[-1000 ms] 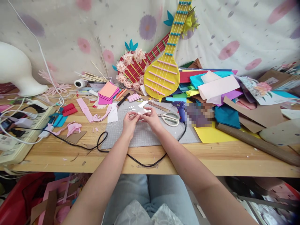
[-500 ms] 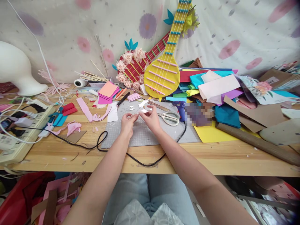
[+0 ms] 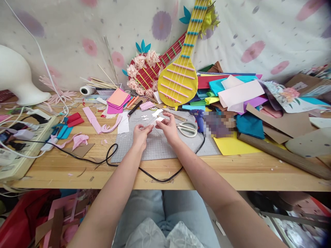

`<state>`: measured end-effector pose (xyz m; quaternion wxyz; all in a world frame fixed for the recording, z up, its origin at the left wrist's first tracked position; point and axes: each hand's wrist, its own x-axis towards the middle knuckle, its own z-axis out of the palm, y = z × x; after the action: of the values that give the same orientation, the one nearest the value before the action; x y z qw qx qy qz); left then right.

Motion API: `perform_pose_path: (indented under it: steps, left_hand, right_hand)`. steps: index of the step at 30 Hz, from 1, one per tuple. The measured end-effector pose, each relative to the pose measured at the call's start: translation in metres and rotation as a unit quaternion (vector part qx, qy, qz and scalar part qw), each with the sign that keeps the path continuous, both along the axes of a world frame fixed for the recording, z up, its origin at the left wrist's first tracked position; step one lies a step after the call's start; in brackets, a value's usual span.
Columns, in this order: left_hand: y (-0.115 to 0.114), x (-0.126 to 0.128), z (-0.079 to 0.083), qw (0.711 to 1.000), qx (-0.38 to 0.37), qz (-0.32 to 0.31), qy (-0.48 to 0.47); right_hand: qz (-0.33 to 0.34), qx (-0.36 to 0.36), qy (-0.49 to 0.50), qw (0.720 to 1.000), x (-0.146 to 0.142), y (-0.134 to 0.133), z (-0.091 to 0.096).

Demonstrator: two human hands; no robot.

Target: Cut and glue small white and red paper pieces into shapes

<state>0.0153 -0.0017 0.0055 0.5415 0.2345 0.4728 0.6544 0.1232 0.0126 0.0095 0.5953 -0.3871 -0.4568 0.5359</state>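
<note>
the right hand (image 3: 169, 129) pinches a small, flat white piece (image 3: 159, 119) over a gray gridded mat (image 3: 160, 151); the left hand (image 3: 140, 137) curls close beside, its grip on anything impossible to tell. several slim white bits (image 3: 144, 119) lie apparently cut, the held piece seemingly joined to nothing yet. beyond rest pale-handled scissors (image 3: 188, 130) and a round-bellied yellow lute-shaped craft (image 3: 178, 82), pink-barred and white-stringed.
</note>
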Motion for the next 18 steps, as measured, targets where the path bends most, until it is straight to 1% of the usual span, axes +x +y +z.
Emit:
perform_pose_path:
  steps: [8, 18]
  left_hand:
    - [0.0016, 0.0008, -0.0002, 1.0, 0.018, -0.009, -0.011]
    - [0.0028, 0.0023, 0.0007, 1.0, -0.02, -0.001, -0.005]
  right_hand:
    - [0.008, 0.003, 0.014, 1.0, 0.0003, -0.0003, 0.0009]
    - [0.001, 0.008, -0.004, 1.0, 0.0019, 0.0023, -0.0022]
